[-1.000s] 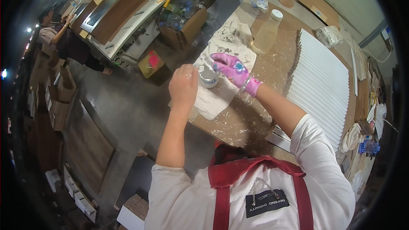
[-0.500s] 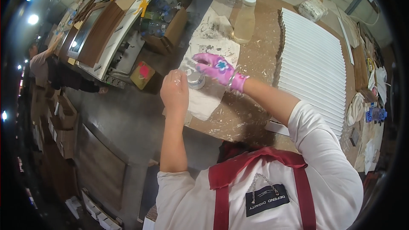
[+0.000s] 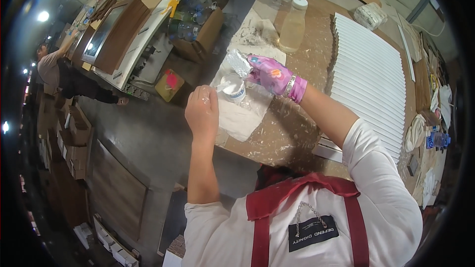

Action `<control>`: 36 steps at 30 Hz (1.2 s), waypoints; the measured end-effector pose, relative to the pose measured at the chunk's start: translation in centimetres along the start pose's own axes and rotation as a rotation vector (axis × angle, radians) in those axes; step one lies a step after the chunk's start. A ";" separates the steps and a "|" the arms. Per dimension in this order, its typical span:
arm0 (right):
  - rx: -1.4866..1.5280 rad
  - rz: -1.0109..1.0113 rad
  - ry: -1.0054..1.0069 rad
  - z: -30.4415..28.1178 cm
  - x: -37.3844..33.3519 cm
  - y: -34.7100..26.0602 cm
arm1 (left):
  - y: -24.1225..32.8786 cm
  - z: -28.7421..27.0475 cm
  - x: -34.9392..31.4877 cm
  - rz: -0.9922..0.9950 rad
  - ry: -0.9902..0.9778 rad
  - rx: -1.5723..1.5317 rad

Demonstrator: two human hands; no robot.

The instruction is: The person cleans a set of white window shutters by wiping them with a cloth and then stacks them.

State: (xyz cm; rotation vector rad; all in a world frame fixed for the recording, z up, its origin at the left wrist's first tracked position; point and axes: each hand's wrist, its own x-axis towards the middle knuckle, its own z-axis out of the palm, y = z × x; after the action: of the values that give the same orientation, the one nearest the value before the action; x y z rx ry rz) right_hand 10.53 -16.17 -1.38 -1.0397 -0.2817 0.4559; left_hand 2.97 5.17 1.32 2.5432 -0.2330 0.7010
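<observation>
A small white cup [image 3: 235,95] with white paste in it stands on a stained white cloth [image 3: 236,121] near the table's left edge. My right hand [image 3: 274,75], in a pink flowered glove, pinches a piece of crumpled silver foil [image 3: 239,63] just above and behind the cup. My left hand [image 3: 202,111] is bare and closed, with white smears on its back, left of the cup. From its fingers a thin white stick [image 3: 222,87] reaches to the cup's rim; the rest of it is hidden in the hand.
A bottle of pale yellow liquid [image 3: 293,25] stands behind my right hand. White ribbed panels [image 3: 368,79] lie to the right on the brown board [image 3: 311,69]. Across the aisle are a carton of bottles [image 3: 203,37] and a person [image 3: 59,71] at another bench.
My right hand has turned and shifted slightly right, and the foil now shows lifted in its fingers. The cup's open top and the white stick have come into sight. My left hand hardly moved.
</observation>
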 end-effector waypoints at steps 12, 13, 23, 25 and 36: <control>-0.700 -0.007 -0.033 1.2 -3.9 0.3 | 0.2 0.3 1.1 0.025 -0.011 -0.065; -0.695 -0.004 0.002 0.2 -5.1 0.3 | 0.3 0.1 1.2 -0.038 -0.061 -0.087; -0.888 -0.065 0.925 -9.5 -27.2 -6.2 | 4.2 4.0 -3.1 0.277 -0.250 -0.060; -0.841 -0.174 1.001 -13.5 -30.4 -3.9 | 8.7 6.8 -7.6 0.241 -0.607 -0.313; -2.109 -0.040 1.130 -20.6 -40.9 -9.1 | 15.2 11.4 -16.0 0.313 -0.715 -0.322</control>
State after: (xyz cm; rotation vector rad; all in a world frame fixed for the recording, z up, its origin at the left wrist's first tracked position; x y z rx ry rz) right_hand -14.08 -55.76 -3.80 -3.0740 0.4303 -0.8334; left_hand -10.04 -13.12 -9.34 2.3556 -0.9139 -0.1736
